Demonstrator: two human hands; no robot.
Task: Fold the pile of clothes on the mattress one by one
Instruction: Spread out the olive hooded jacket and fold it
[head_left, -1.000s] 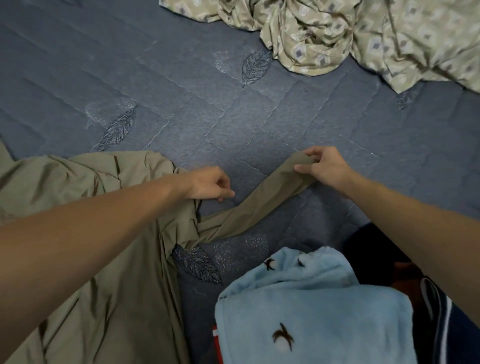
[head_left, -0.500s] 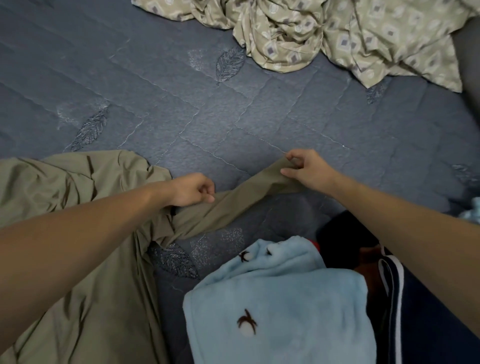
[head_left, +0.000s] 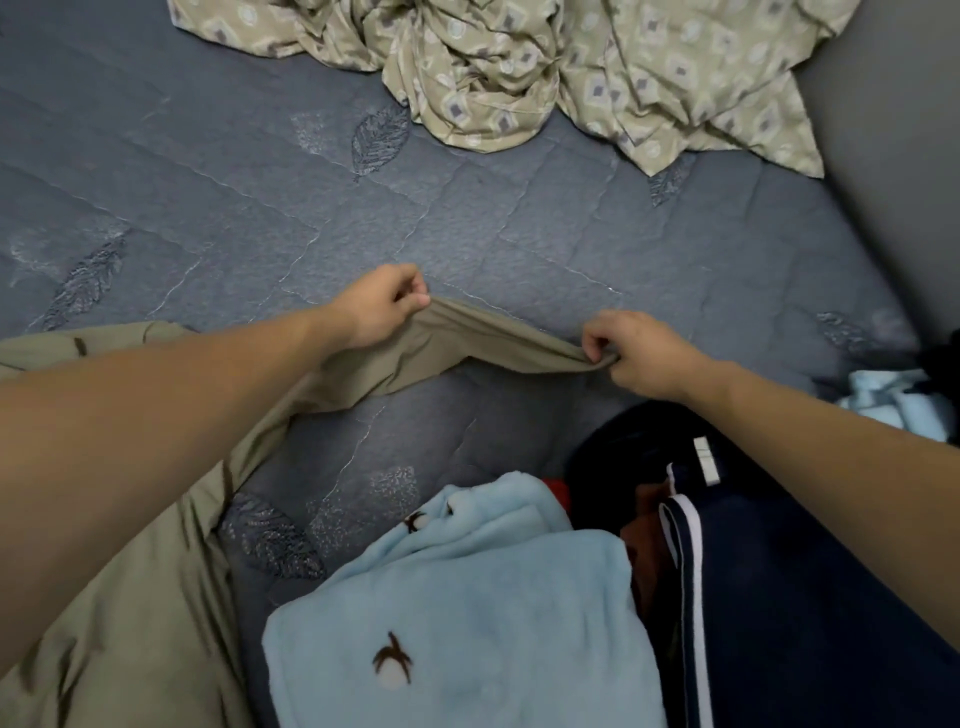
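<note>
An olive-khaki garment (head_left: 130, 623) lies spread over the left of the blue-grey quilted mattress (head_left: 467, 218). One long part of the garment stretches rightward across the middle. My left hand (head_left: 379, 306) pinches its upper edge near the centre. My right hand (head_left: 639, 353) pinches its far end, a little lower and to the right. The cloth between my hands is lifted slightly and sags. A pile of clothes sits at the bottom: a light-blue fleece piece (head_left: 467, 623) and a navy garment with white stripes (head_left: 779, 597).
A crumpled beige patterned sheet (head_left: 571, 67) lies along the far edge of the mattress. A grey wall (head_left: 893, 130) rises on the right. Another light-blue piece (head_left: 893, 400) shows at the right edge beside dark cloth.
My left hand has slid up and to the right along the olive garment. My right hand moved right and down, pulling the stretched part out wider.
</note>
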